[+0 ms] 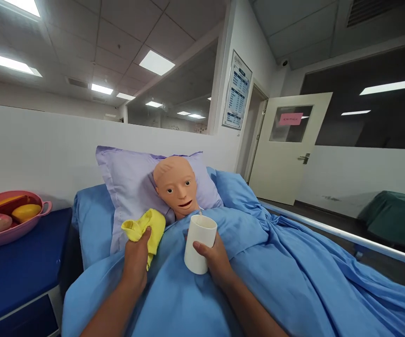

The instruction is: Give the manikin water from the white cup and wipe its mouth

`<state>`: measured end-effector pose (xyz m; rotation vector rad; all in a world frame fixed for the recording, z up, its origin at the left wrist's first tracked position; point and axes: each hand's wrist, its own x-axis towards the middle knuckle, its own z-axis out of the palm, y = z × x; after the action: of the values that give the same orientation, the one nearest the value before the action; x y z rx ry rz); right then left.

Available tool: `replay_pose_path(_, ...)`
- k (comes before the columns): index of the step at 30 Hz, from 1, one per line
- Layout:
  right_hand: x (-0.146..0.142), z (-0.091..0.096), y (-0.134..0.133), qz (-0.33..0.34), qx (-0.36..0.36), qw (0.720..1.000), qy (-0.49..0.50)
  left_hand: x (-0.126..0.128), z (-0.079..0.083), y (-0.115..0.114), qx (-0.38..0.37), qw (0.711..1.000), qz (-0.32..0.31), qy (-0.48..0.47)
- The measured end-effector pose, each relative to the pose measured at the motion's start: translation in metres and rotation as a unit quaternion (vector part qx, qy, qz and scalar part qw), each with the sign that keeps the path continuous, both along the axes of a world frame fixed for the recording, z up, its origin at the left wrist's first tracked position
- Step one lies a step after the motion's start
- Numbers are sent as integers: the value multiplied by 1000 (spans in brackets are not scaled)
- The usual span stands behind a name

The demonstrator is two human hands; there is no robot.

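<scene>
A yellow cloth is bunched up in my left hand, which is closed around it with the thumb on top. My right hand grips a white cup by its side, the thumb across the front. The cup is nearly upright, tilted a little, and what it contains cannot be made out. Just beyond both hands, a patient manikin's head rests on a lilac pillow, its mouth slightly parted. A blue blanket covers its body up to the neck.
To the left, a pink basket of fruit stands on a blue bedside cabinet. A pale bed rail runs along the right. Behind the bed is a white partition; a door stands ajar at back right.
</scene>
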<state>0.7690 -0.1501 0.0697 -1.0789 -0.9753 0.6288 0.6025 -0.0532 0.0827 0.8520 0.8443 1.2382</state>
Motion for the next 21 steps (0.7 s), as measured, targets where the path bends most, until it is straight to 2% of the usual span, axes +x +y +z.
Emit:
replay_pose_path(3,2,-3,0,9,13,1000,21,11,-3,-2,33,998,51,-1)
replay_pose_path(7,3,-4,-1,28,17,998,56,40,4,-8,138,983,110,46)
replay_pose_path(10,5,-3,-1,32,13,996,83,65,21,-4,218,954,197,58)
replay_pose_path(12,6,-4,-1,36,15,994,99,80,32,5,317,914,235,90)
replay_pose_path(13,6,-5,-1,39,18,993,106,86,37,11,397,879,235,118)
replay_pose_path(14,7,-5,-1,41,24,993,112,91,41,18,491,828,224,155)
replay_pose_path(16,6,-5,-1,42,35,991,125,96,45,30,665,682,194,236)
replay_pose_path(17,5,-4,-1,43,39,989,133,96,46,35,724,607,187,270)
replay_pose_path(18,5,-2,-1,43,42,988,141,96,47,39,762,544,188,296)
replay_pose_path(19,4,-1,-2,42,44,987,149,95,47,42,784,496,196,317)
replay_pose_path(21,2,2,-4,44,45,985,158,91,46,45,806,435,214,339)
